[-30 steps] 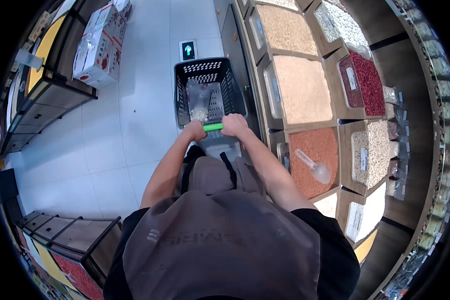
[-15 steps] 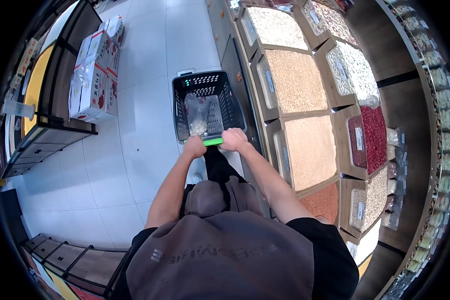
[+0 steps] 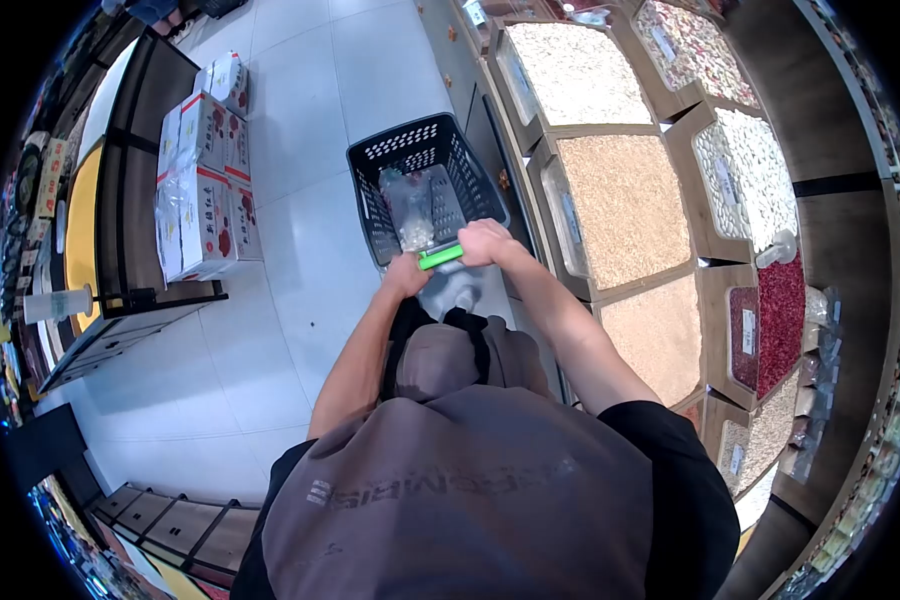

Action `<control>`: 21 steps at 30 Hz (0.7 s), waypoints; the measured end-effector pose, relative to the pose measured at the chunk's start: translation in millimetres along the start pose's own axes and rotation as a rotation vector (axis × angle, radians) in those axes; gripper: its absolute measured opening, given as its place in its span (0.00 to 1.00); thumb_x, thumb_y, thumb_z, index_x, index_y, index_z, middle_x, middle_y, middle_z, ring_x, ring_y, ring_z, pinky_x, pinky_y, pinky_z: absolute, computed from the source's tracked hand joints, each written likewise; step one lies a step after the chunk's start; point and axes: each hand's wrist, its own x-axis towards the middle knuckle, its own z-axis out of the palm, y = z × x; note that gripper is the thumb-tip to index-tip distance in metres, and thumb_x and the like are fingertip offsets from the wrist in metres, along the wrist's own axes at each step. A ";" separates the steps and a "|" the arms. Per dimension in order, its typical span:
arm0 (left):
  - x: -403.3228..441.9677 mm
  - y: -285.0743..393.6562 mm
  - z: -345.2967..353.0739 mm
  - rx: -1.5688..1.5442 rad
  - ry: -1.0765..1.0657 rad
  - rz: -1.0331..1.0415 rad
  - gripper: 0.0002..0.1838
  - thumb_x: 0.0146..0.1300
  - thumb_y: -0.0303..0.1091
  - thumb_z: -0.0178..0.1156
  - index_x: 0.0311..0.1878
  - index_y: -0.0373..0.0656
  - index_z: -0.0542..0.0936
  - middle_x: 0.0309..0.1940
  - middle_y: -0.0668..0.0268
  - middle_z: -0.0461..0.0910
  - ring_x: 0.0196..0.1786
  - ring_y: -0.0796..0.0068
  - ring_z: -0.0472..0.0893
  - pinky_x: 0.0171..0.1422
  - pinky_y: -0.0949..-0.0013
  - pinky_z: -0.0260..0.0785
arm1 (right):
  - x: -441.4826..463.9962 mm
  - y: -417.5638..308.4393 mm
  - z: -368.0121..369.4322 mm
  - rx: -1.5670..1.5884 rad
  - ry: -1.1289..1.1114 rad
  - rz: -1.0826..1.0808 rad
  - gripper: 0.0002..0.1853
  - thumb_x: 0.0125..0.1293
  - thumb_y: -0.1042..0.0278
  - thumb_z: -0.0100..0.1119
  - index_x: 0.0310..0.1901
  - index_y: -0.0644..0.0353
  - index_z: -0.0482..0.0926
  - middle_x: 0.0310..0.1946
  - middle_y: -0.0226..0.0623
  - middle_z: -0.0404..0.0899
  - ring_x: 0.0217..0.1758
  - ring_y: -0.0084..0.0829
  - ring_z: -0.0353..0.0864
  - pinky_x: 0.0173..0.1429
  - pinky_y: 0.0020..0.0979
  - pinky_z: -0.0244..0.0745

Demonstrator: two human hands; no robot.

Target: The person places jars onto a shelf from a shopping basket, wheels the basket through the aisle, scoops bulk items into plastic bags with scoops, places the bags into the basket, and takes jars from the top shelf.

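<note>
Both of my hands are wrapped round the green handle of a black basket. My left hand grips its left end, and my right hand grips the right end. The basket, slightly tilted, is in front of me over the tiled floor. Inside it lies a clear plastic bag with pale contents gathered toward the handle side; what they are is too small to tell.
Bulk bins of pale grains, white beans and red beans line the right side. Stacked white cartons stand beside a shelf at the left. Part of a person shows at the top left.
The bins and cartons have shifted down the view as I move forward along the aisle. The basket has turned a little. Both hands have kept hold of the handle.
</note>
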 end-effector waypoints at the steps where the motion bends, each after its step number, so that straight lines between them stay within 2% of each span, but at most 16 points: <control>1: 6.5 5.1 -7.2 0.008 -0.014 0.007 0.19 0.56 0.45 0.65 0.44 0.39 0.85 0.39 0.44 0.85 0.46 0.42 0.84 0.53 0.50 0.76 | 6.7 7.5 -8.2 0.014 0.000 0.012 0.15 0.52 0.62 0.59 0.36 0.62 0.88 0.38 0.51 0.87 0.47 0.48 0.87 0.54 0.44 0.81; 4: 23.8 31.3 -35.4 -0.173 -0.112 0.142 0.24 0.59 0.49 0.66 0.43 0.34 0.82 0.39 0.41 0.84 0.46 0.42 0.83 0.54 0.49 0.73 | 26.9 33.7 -27.4 -0.068 0.030 0.044 0.13 0.52 0.65 0.60 0.35 0.60 0.88 0.38 0.49 0.87 0.48 0.45 0.87 0.55 0.43 0.80; 5: 31.0 34.2 -35.0 -0.166 -0.137 0.154 0.24 0.59 0.49 0.66 0.43 0.34 0.82 0.39 0.41 0.84 0.46 0.42 0.83 0.54 0.49 0.73 | 35.7 39.3 -33.8 -0.043 -0.050 0.128 0.12 0.54 0.67 0.60 0.36 0.60 0.88 0.44 0.49 0.86 0.54 0.47 0.84 0.60 0.43 0.76; 7: 48.4 39.7 -36.7 -0.181 -0.066 0.152 0.26 0.63 0.54 0.63 0.45 0.35 0.79 0.40 0.42 0.83 0.48 0.42 0.82 0.55 0.50 0.72 | 39.4 55.2 -30.3 -0.083 0.233 0.174 0.15 0.55 0.69 0.60 0.44 0.61 0.86 0.53 0.50 0.81 0.62 0.50 0.77 0.67 0.44 0.71; 8: 57.7 37.5 -38.4 -0.239 -0.127 0.169 0.28 0.70 0.58 0.55 0.47 0.36 0.76 0.40 0.46 0.84 0.48 0.47 0.83 0.55 0.51 0.72 | 34.9 55.1 -32.2 0.065 0.315 0.312 0.19 0.58 0.67 0.61 0.51 0.65 0.81 0.58 0.51 0.75 0.64 0.53 0.72 0.69 0.46 0.67; 9: 66.9 33.2 -40.8 -0.235 -0.151 0.189 0.28 0.70 0.58 0.55 0.47 0.36 0.76 0.40 0.46 0.84 0.48 0.47 0.83 0.55 0.51 0.72 | 33.3 51.8 -31.5 0.072 0.314 0.344 0.19 0.58 0.67 0.61 0.51 0.65 0.81 0.58 0.51 0.75 0.64 0.53 0.72 0.69 0.46 0.67; 11: 83.7 31.3 -49.8 -0.307 -0.289 0.252 0.30 0.74 0.61 0.47 0.52 0.39 0.77 0.43 0.55 0.84 0.44 0.56 0.83 0.50 0.57 0.74 | 32.1 48.8 -23.4 0.481 0.771 0.579 0.24 0.60 0.63 0.61 0.56 0.67 0.75 0.58 0.52 0.75 0.64 0.52 0.73 0.67 0.45 0.68; 12: 95.4 32.0 -53.3 -0.340 -0.420 0.242 0.32 0.75 0.64 0.43 0.54 0.39 0.74 0.40 0.60 0.83 0.40 0.65 0.82 0.43 0.62 0.76 | 28.7 45.1 -18.5 0.492 0.794 0.670 0.26 0.60 0.63 0.63 0.57 0.68 0.73 0.56 0.56 0.75 0.62 0.53 0.74 0.67 0.44 0.70; 13: 110.5 27.8 -49.3 -0.357 -0.450 0.259 0.32 0.75 0.63 0.43 0.53 0.39 0.74 0.39 0.62 0.82 0.37 0.71 0.80 0.36 0.67 0.76 | 22.1 36.3 -7.5 0.490 0.788 0.695 0.26 0.60 0.63 0.63 0.57 0.68 0.73 0.56 0.56 0.75 0.62 0.53 0.74 0.67 0.44 0.70; 15: 132.7 45.6 -44.9 -0.325 -0.636 0.257 0.31 0.75 0.63 0.45 0.53 0.38 0.73 0.39 0.61 0.81 0.37 0.72 0.80 0.34 0.67 0.77 | 20.2 17.2 22.3 0.863 0.609 0.794 0.26 0.61 0.63 0.64 0.58 0.68 0.73 0.54 0.57 0.78 0.61 0.53 0.77 0.65 0.44 0.73; 17: 132.9 66.4 -48.5 -0.413 -0.649 0.234 0.31 0.75 0.62 0.46 0.51 0.38 0.74 0.37 0.61 0.81 0.37 0.72 0.81 0.32 0.67 0.76 | 25.0 -6.8 55.2 0.884 0.550 0.814 0.29 0.56 0.68 0.67 0.59 0.69 0.72 0.55 0.60 0.76 0.63 0.56 0.75 0.67 0.44 0.71; 18: 134.1 77.0 -48.0 -0.508 -0.647 0.202 0.31 0.74 0.62 0.48 0.49 0.37 0.75 0.36 0.60 0.81 0.37 0.72 0.81 0.31 0.68 0.75 | 19.4 -21.5 49.1 0.928 0.545 0.731 0.29 0.55 0.67 0.68 0.58 0.69 0.72 0.53 0.60 0.77 0.63 0.56 0.76 0.67 0.44 0.71; 19: 142.4 83.3 -44.0 -0.502 -0.655 0.212 0.31 0.74 0.62 0.48 0.49 0.37 0.75 0.36 0.60 0.81 0.37 0.72 0.81 0.31 0.68 0.75 | 18.2 -30.4 44.7 0.972 0.537 0.645 0.30 0.55 0.66 0.68 0.58 0.69 0.72 0.52 0.60 0.78 0.62 0.56 0.76 0.67 0.44 0.72; 21: 156.1 92.0 -33.0 -0.384 -0.607 0.279 0.32 0.73 0.63 0.50 0.45 0.35 0.79 0.33 0.58 0.82 0.37 0.68 0.83 0.36 0.65 0.76 | 26.5 -26.3 52.8 1.002 0.628 0.617 0.26 0.56 0.66 0.69 0.55 0.69 0.74 0.50 0.60 0.80 0.60 0.56 0.78 0.64 0.45 0.73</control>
